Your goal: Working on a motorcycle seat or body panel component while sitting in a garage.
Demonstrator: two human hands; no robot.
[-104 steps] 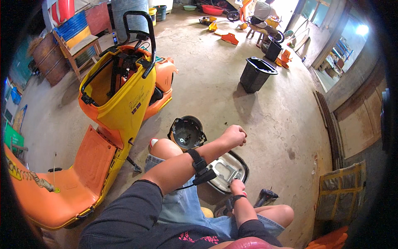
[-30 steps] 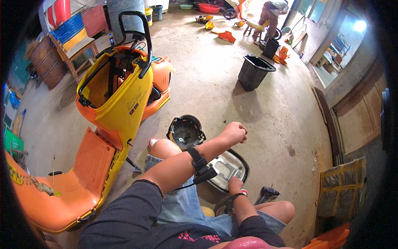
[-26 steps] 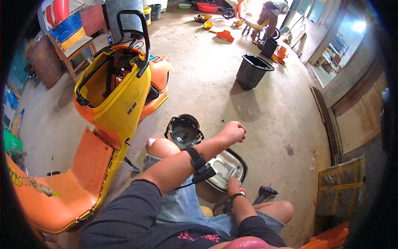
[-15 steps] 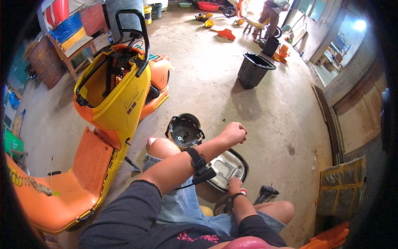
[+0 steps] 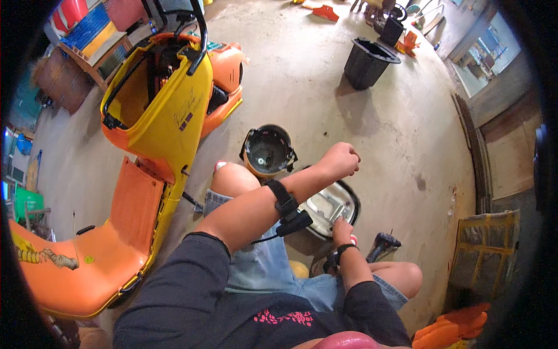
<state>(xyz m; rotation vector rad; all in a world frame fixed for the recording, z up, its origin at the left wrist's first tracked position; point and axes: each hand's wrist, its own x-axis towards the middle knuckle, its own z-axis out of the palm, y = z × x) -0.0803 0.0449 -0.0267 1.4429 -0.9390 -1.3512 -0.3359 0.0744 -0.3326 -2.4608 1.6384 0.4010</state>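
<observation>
My left hand (image 5: 344,159) is raised over the far edge of a white, black-rimmed tray-like part (image 5: 317,206), fingers curled; what they hold, if anything, is hidden. My right hand (image 5: 342,230) is closed at a silver metal fitting (image 5: 340,212) within that part, its fingertips too small to make out clearly. An upturned helmet (image 5: 266,154) with a dark inside lies just beyond my left knee. A black power drill (image 5: 381,247) is beside my right leg.
A partly dismantled yellow-orange scooter (image 5: 163,122) stands at left, a wooden chair (image 5: 102,52) and rusty barrel (image 5: 70,84) behind. A black bin (image 5: 369,61) and orange panels (image 5: 325,14) are farther off; planks (image 5: 474,151) and a taped panel (image 5: 479,253) line the right.
The view has tilted down, so the floor items sit higher in the picture and the far co-worker is mostly out of frame. My hands keep much the same pose.
</observation>
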